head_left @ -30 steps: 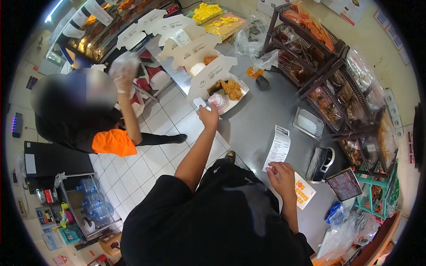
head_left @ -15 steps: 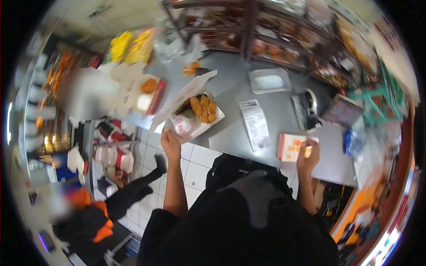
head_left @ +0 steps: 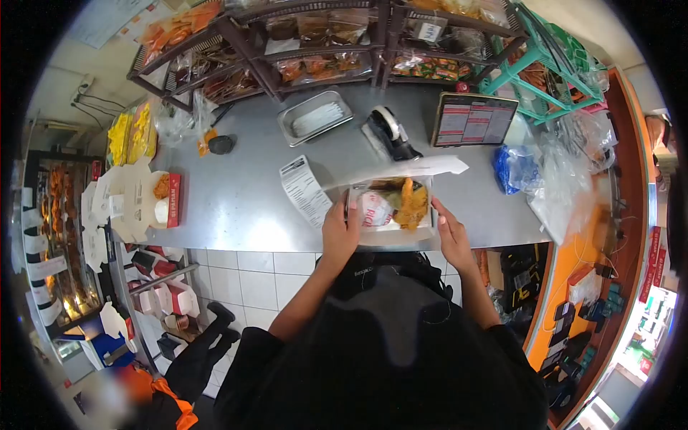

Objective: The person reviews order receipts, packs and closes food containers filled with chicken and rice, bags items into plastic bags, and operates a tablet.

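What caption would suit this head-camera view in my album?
Left hand and right hand flank an open meal box of fried chicken and wrapped rice, receipt alongside.

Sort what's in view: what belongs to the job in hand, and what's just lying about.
In the job:
box, with the left hand on one side and the right hand at the other
rice pack and chicken, inside it
receipt, probably

Lying about, it seems:
tablet
tray
blue bag

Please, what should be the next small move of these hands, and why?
Perhaps fold the lid down over the box: the wrapped bundle and fried piece lie inside, and the left hand and right hand flank the open box.
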`<state>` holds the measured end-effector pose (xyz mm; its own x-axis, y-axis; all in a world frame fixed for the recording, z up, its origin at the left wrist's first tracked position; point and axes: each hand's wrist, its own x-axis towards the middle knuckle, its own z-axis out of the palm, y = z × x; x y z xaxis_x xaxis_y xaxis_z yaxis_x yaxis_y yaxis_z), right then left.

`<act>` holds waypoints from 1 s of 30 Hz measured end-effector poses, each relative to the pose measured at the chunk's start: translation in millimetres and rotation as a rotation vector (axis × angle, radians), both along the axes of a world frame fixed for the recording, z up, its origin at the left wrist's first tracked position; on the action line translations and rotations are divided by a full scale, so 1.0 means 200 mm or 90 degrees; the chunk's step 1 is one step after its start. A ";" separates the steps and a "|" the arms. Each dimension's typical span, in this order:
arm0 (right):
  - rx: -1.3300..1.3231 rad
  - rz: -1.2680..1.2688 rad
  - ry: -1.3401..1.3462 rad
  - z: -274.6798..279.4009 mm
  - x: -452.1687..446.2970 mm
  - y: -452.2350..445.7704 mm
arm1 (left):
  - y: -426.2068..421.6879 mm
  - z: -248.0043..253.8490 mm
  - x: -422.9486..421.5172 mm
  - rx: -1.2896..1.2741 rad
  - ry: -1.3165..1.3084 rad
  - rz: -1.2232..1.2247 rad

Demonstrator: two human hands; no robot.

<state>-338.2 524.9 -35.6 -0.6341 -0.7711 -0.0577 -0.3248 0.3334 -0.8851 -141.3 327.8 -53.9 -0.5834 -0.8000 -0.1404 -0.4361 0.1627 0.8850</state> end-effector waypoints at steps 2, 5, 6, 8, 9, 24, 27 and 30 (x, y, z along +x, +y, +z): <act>-0.031 -0.064 0.018 0.00 -0.07 -0.02 | 0.04 -0.07 0.02 -0.013 0.048 0.068; -0.116 -0.158 0.297 0.20 -0.21 -0.15 | 0.00 -0.07 0.08 -0.164 0.168 0.274; -0.129 -0.161 0.427 0.25 -0.25 -0.20 | -0.06 0.04 0.06 -0.373 0.192 0.322; -0.045 0.011 0.437 0.31 -0.36 -0.28 | -0.20 0.29 0.00 -0.547 0.072 0.115; 0.008 0.074 0.420 0.33 -0.39 -0.33 | -0.29 0.35 -0.04 -0.630 0.015 0.009; -0.024 0.222 0.164 0.09 -0.48 -0.42 | -0.38 0.17 -0.26 0.008 0.091 -0.219; -0.184 0.222 0.187 0.18 -0.45 -0.40 | -0.31 0.25 -0.20 -0.212 0.073 -0.227; -0.186 0.114 0.093 0.31 -0.32 -0.38 | -0.35 0.32 -0.21 -0.313 0.106 -0.278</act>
<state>-401.8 448.8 26.6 -0.4727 -0.8413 0.2622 -0.4844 -0.0005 -0.8748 -182.8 257.8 10.5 -0.8502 -0.4335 0.2989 -0.1030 0.6936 0.7130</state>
